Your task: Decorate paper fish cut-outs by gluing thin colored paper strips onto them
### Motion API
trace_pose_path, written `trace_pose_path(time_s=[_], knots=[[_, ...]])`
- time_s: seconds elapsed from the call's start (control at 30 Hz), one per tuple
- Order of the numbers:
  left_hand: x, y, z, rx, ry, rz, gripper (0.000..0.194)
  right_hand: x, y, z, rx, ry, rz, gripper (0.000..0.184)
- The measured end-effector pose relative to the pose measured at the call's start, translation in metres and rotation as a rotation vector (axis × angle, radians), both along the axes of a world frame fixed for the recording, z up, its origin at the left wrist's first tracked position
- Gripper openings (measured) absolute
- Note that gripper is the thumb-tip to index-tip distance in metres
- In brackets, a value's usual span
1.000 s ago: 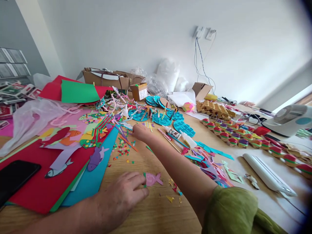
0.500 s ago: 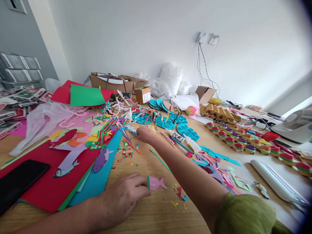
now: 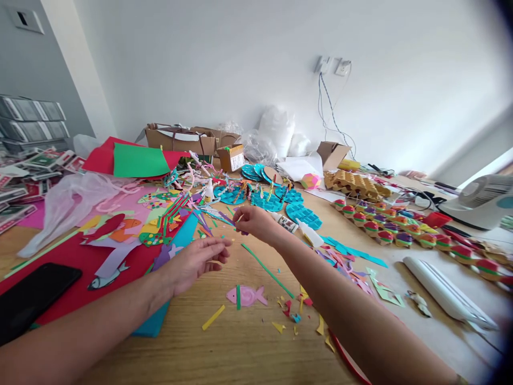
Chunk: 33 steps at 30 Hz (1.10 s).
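Observation:
My right hand point(image 3: 258, 224) hovers over the middle of the table with fingertips pinched together, close to some purple paper strips point(image 3: 227, 219). What the pinch holds, if anything, is too small to make out. Facing it on the left, my left hand point(image 3: 202, 261) is raised, its fingers apart and nothing in them. Below both hands lies a pink paper fish point(image 3: 251, 295) with a green band across it. A short yellow paper strip point(image 3: 214, 317) rests to its lower left, and a long thin green strip point(image 3: 267, 270) slants above it.
Coloured paper sheets point(image 3: 60, 289) with a black phone point(image 3: 38, 297) and cut-out fish lie left. A glue bottle point(image 3: 310, 234), paper scraps point(image 3: 348, 267) and painted egg-carton pieces point(image 3: 395, 238) are right. Cardboard boxes point(image 3: 180, 140) and plastic bags point(image 3: 276, 131) stand along the wall.
My left hand has lifted away from the pink fish and moved up and forward, uncovering the yellow strip. My right hand has shifted slightly right and nearer.

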<state>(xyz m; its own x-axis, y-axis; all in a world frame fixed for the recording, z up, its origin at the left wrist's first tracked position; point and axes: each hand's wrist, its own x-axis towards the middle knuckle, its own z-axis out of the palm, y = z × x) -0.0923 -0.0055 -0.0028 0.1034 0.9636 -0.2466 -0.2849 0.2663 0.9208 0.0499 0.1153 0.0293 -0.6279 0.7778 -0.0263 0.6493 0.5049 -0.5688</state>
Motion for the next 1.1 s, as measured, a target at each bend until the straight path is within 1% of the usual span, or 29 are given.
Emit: trace_pose_path(time_s=[0.07, 0.13, 0.2, 0.27, 0.33, 0.4, 0.43, 0.47, 0.5, 0.53, 0.57, 0.63, 0.67, 0.7, 0.73, 0.83, 0.93, 1.0, 1.1], knots=[[0.006, 0.007, 0.001, 0.004, -0.095, 0.003, 0.024, 0.012, -0.019, -0.003, -0.075, 0.096, 0.019, 0.013], [0.013, 0.013, 0.002, 0.030, -0.129, 0.010, 0.023, 0.023, -0.038, -0.007, -0.150, 0.183, 0.014, 0.007], [0.020, 0.017, 0.001, 0.041, -0.106, 0.030, 0.020, 0.034, -0.056, -0.010, -0.388, 0.431, -0.031, 0.004], [0.027, 0.019, -0.001, 0.024, -0.063, 0.036, 0.016, 0.044, -0.071, -0.012, -0.537, 0.575, -0.074, 0.007], [0.031, 0.020, -0.003, -0.002, -0.037, 0.011, 0.014, 0.055, -0.082, -0.015, -0.607, 0.640, -0.106, 0.008], [0.032, 0.020, -0.005, -0.018, -0.023, -0.019, 0.013, 0.066, -0.092, -0.020, -0.630, 0.677, -0.115, 0.008], [0.032, 0.019, -0.005, -0.026, -0.016, -0.034, 0.013, 0.072, -0.096, -0.023, -0.607, 0.685, -0.111, 0.006], [0.032, 0.018, -0.005, -0.035, -0.010, -0.050, 0.013, 0.078, -0.100, -0.027, -0.542, 0.679, -0.109, 0.004], [0.032, 0.018, -0.004, -0.047, -0.006, -0.068, 0.013, 0.084, -0.103, -0.030, -0.420, 0.652, -0.109, 0.003], [0.033, 0.016, -0.004, -0.061, -0.002, -0.088, 0.013, 0.089, -0.107, -0.034, -0.243, 0.598, -0.105, 0.006], [0.034, 0.015, -0.003, -0.075, 0.000, -0.109, 0.014, 0.094, -0.110, -0.038, -0.034, 0.520, -0.088, 0.010], [0.039, 0.012, -0.001, -0.097, 0.004, -0.148, 0.015, 0.099, -0.115, -0.044, 0.365, 0.324, 0.001, 0.018], [0.042, 0.010, 0.000, -0.103, 0.009, -0.166, 0.016, 0.100, -0.117, -0.046, 0.510, 0.230, 0.063, 0.021], [0.045, 0.009, 0.001, -0.106, 0.016, -0.184, 0.017, 0.100, -0.119, -0.047, 0.608, 0.150, 0.123, 0.023], [0.048, 0.007, 0.001, -0.110, 0.027, -0.201, 0.018, 0.100, -0.121, -0.048, 0.672, 0.090, 0.170, 0.025], [0.052, 0.003, 0.000, -0.127, 0.106, -0.274, 0.024, 0.096, -0.127, -0.049, 0.775, 0.019, 0.231, 0.023], [0.050, 0.002, -0.004, -0.080, 0.273, -0.372, 0.028, 0.092, -0.133, -0.047, 0.804, 0.001, 0.245, 0.024], [0.045, 0.005, -0.007, 0.005, 0.415, -0.412, 0.028, 0.090, -0.138, -0.048, 0.766, -0.051, 0.244, 0.021], [0.037, 0.013, -0.014, 0.182, 0.681, -0.472, 0.025, 0.085, -0.143, -0.052, 0.662, -0.138, 0.270, 0.015]])
